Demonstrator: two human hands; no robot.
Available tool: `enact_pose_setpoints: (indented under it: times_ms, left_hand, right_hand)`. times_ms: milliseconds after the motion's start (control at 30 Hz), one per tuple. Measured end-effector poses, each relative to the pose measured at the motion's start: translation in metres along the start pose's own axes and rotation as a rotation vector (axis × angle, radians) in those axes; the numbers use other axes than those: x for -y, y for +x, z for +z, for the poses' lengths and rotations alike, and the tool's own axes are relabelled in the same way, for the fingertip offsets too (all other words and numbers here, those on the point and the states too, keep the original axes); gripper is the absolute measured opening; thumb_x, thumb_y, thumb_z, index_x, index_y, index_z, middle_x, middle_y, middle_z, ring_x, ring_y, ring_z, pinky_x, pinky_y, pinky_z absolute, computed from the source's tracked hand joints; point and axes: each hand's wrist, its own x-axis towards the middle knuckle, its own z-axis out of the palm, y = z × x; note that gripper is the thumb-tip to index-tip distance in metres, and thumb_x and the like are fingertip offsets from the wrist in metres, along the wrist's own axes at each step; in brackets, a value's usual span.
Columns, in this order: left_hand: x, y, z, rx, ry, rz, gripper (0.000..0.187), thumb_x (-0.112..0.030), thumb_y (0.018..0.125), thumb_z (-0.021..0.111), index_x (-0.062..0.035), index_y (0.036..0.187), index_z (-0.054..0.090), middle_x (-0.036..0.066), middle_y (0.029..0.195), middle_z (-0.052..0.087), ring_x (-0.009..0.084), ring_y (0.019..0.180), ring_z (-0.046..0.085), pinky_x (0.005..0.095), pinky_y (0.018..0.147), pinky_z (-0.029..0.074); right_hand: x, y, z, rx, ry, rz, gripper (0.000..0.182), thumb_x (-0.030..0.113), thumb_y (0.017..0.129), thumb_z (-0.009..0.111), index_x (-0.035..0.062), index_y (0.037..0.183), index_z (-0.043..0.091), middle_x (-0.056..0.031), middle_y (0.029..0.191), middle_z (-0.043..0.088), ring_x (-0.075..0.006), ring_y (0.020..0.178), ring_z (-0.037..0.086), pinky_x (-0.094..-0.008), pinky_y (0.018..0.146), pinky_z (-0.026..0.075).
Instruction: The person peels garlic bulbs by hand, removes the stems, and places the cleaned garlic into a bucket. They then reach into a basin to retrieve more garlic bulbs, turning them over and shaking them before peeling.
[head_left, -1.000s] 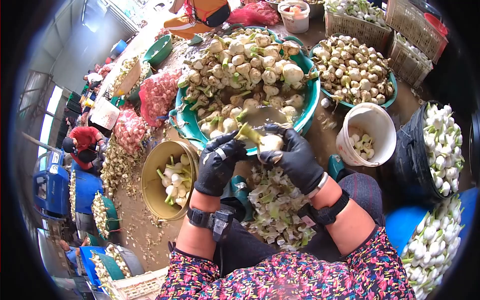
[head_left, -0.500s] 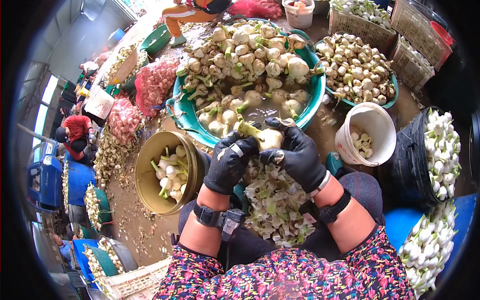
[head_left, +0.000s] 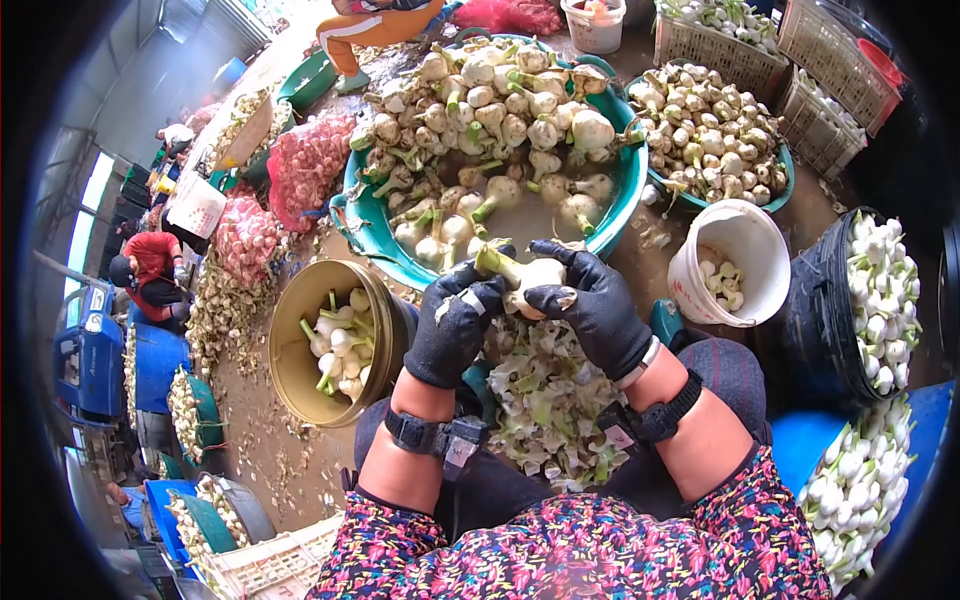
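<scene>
At left, a tan bucket [head_left: 292,345] holds whitish, green-stemmed bulbs. Beside it, the gloved left hand [head_left: 452,325] is closed around the stem end of a garlic bulb [head_left: 538,280], which sits between both hands, in front of the turquoise tub [head_left: 628,205] and above a heap of peelings [head_left: 550,420]. The gloved right hand [head_left: 600,318] grips the bulb's round end, thumb on the near side. Loose skin sliding under that thumb, or the stem snapping, could drop the bulb into the peelings. Farther right, a white bucket [head_left: 687,280] holds a few pieces.
</scene>
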Motion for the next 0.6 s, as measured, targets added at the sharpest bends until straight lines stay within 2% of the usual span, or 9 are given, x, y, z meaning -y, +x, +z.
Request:
enact_pose_setpoints:
  times_ms: [100, 133, 200, 233, 267, 367, 400, 500, 600]
  left_hand:
    - [0.0, -0.001, -0.002, -0.03, -0.057, -0.001, 0.032, -0.007, 0.081, 0.054, 0.0017, 0.112, 0.059, 0.004, 0.093, 0.062, 0.0094, 0.081, 0.056, 0.0215, 0.072, 0.045]
    - [-0.005, -0.001, -0.002, -0.04, 0.135, -0.033, 0.031, -0.006, 0.08, 0.054, 0.0019, 0.109, 0.06, 0.004, 0.092, 0.063, 0.0099, 0.081, 0.057, 0.0222, 0.071, 0.045]
    - [-0.006, 0.001, -0.003, -0.048, 0.328, -0.063, 0.029, -0.006, 0.079, 0.054, 0.0021, 0.106, 0.062, 0.005, 0.091, 0.063, 0.0105, 0.08, 0.058, 0.023, 0.071, 0.046]
    - [-0.002, 0.003, -0.003, -0.036, 0.158, 0.006, 0.026, -0.005, 0.079, 0.055, 0.0023, 0.102, 0.063, 0.004, 0.089, 0.064, 0.0108, 0.079, 0.058, 0.024, 0.07, 0.046]
    - [0.002, 0.002, -0.002, -0.026, -0.014, 0.072, 0.023, -0.004, 0.078, 0.055, 0.0026, 0.098, 0.065, 0.004, 0.087, 0.064, 0.0112, 0.077, 0.058, 0.0251, 0.069, 0.047]
    - [0.001, 0.003, 0.001, -0.029, 0.141, 0.122, 0.018, -0.003, 0.078, 0.054, 0.0032, 0.092, 0.065, 0.006, 0.083, 0.064, 0.0131, 0.075, 0.058, 0.0272, 0.068, 0.047]
    - [0.003, 0.004, 0.001, -0.017, 0.319, 0.22, 0.017, -0.003, 0.079, 0.054, 0.0032, 0.091, 0.064, 0.007, 0.082, 0.064, 0.0138, 0.075, 0.058, 0.0274, 0.069, 0.047]
    - [0.002, 0.005, 0.003, -0.04, 0.275, 0.2, 0.017, -0.001, 0.08, 0.052, 0.0033, 0.092, 0.064, 0.008, 0.082, 0.064, 0.0146, 0.074, 0.058, 0.0273, 0.07, 0.046]
    - [-0.002, 0.004, 0.003, -0.081, 0.212, 0.098, 0.019, -0.002, 0.08, 0.051, 0.0034, 0.093, 0.064, 0.008, 0.083, 0.064, 0.0137, 0.076, 0.058, 0.0277, 0.071, 0.046]
  right_hand:
    - [-0.002, -0.002, 0.004, -0.017, -0.133, -0.064, 0.043, 0.017, 0.086, 0.06, -0.0002, 0.123, 0.048, -0.0077, 0.108, 0.058, -0.0141, 0.093, 0.057, -0.0283, 0.082, 0.048]
    - [-0.004, 0.0, 0.002, -0.016, -0.134, -0.065, 0.043, 0.017, 0.086, 0.06, -0.0002, 0.123, 0.048, -0.0077, 0.108, 0.058, -0.0141, 0.093, 0.057, -0.0283, 0.082, 0.048]
    - [-0.011, 0.008, -0.005, 0.159, 0.21, 0.038, 0.039, 0.027, 0.09, 0.051, 0.0017, 0.12, 0.05, -0.0074, 0.104, 0.059, -0.0146, 0.088, 0.058, -0.0292, 0.077, 0.049]
    - [-0.013, 0.007, -0.007, 0.073, 0.323, 0.207, 0.038, 0.037, 0.091, 0.045, 0.0067, 0.113, 0.053, -0.0075, 0.097, 0.06, -0.018, 0.08, 0.06, -0.031, 0.065, 0.05]
    - [-0.014, 0.005, -0.011, 0.07, 0.325, 0.21, 0.038, 0.037, 0.091, 0.045, 0.0067, 0.113, 0.053, -0.0075, 0.097, 0.06, -0.018, 0.08, 0.06, -0.031, 0.065, 0.05]
    - [-0.004, 0.006, -0.012, 0.003, 0.564, 0.569, 0.037, 0.047, 0.088, 0.045, 0.0132, 0.101, 0.054, -0.0087, 0.091, 0.061, -0.0233, 0.073, 0.06, -0.0331, 0.048, 0.046]
    - [-0.005, 0.006, -0.014, 0.0, 0.564, 0.574, 0.037, 0.047, 0.088, 0.045, 0.0132, 0.101, 0.054, -0.0087, 0.091, 0.061, -0.0233, 0.073, 0.06, -0.0331, 0.048, 0.046]
    - [-0.004, 0.005, -0.018, 0.193, 0.682, 0.59, 0.04, 0.045, 0.09, 0.043, 0.0095, 0.106, 0.052, -0.0087, 0.087, 0.06, -0.0205, 0.073, 0.06, -0.0326, 0.056, 0.051]
    - [0.003, 0.003, -0.006, 0.103, 0.566, 0.39, 0.038, 0.032, 0.086, 0.057, 0.0094, 0.115, 0.048, -0.0087, 0.088, 0.059, -0.0186, 0.073, 0.059, -0.03, 0.055, 0.05]
